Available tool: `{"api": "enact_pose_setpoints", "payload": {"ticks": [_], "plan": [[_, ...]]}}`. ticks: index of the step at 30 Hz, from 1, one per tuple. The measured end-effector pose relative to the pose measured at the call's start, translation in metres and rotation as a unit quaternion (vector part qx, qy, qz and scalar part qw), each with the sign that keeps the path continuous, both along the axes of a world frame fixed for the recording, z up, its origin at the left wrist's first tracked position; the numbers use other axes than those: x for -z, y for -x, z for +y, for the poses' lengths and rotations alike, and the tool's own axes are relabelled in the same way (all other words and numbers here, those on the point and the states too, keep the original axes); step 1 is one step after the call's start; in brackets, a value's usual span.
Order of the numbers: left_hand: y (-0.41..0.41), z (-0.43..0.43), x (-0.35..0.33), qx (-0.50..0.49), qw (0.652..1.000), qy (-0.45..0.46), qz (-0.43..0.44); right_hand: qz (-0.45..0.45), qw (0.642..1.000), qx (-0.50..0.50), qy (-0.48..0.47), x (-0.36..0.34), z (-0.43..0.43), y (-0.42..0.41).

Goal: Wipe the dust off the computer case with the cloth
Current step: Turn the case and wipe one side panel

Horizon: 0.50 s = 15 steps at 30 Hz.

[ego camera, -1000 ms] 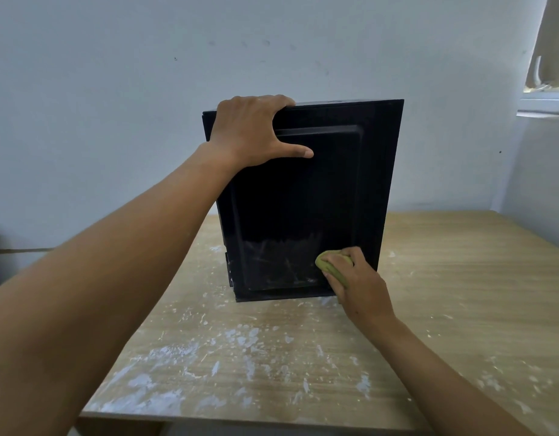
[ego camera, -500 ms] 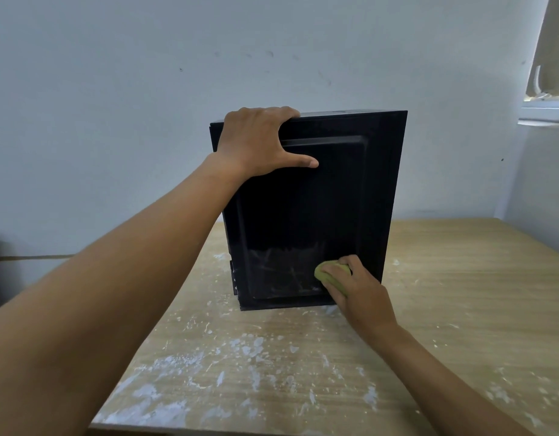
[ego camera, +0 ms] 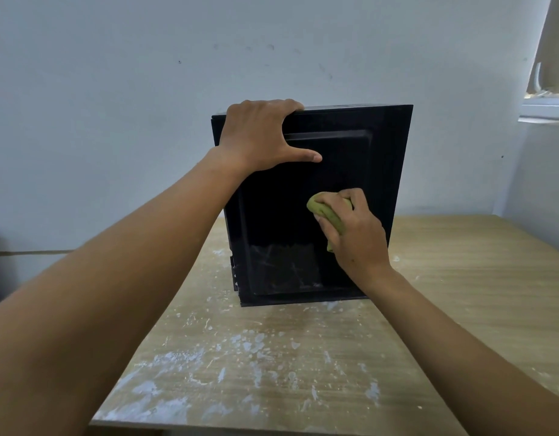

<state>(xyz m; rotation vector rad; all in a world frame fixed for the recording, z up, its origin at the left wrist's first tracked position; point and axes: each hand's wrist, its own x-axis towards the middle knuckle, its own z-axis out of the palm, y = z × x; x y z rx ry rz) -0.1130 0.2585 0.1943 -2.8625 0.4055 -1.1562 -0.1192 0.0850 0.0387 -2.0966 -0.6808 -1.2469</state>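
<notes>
- A black, box-shaped metal computer case (ego camera: 284, 209) stands upright on a light wooden table (ego camera: 460, 278), its broad side panel facing the camera. There is one case and one table.
- The left hand (ego camera: 259, 136) grips the case's top left corner. Its fingers (ego camera: 271, 106) curl over the top edge and the thumb lies flat on the panel just below them.
- The right hand (ego camera: 356, 237) has its fingers (ego camera: 353, 198) curled round a bunched yellow-green cloth (ego camera: 326, 214), the only one, held against the panel's right half, below and right of the left thumb.
- Below and left of the right fingers, a grey streaked dusty patch (ego camera: 284, 269) covers the panel's lower part.
- The right wrist and forearm hide the panel's lower right corner, and the left hand hides its upper left.
- White flecks and smears (ego camera: 240, 350) spot the table in front of the case, between the two forearms.
- A pale wall (ego camera: 114, 89) rises beyond the left fingers, and a white window ledge (ego camera: 545, 113) sits far up and right of the right fingers.
</notes>
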Motion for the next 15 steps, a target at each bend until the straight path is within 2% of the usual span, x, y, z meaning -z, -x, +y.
{"api": "enact_pose_setpoints", "payload": {"ticks": [4, 15], "plan": [[0.000, 0.000, 0.001, 0.004, 1.000, -0.002, -0.003, 0.004, 0.999, 0.008, 0.037, 0.024, 0.001, 0.003], [-0.002, 0.001, 0.001, 0.007, 1.000, -0.001, -0.004, 0.101, 0.980, 0.020, 0.170, 0.110, -0.004, 0.007]]}}
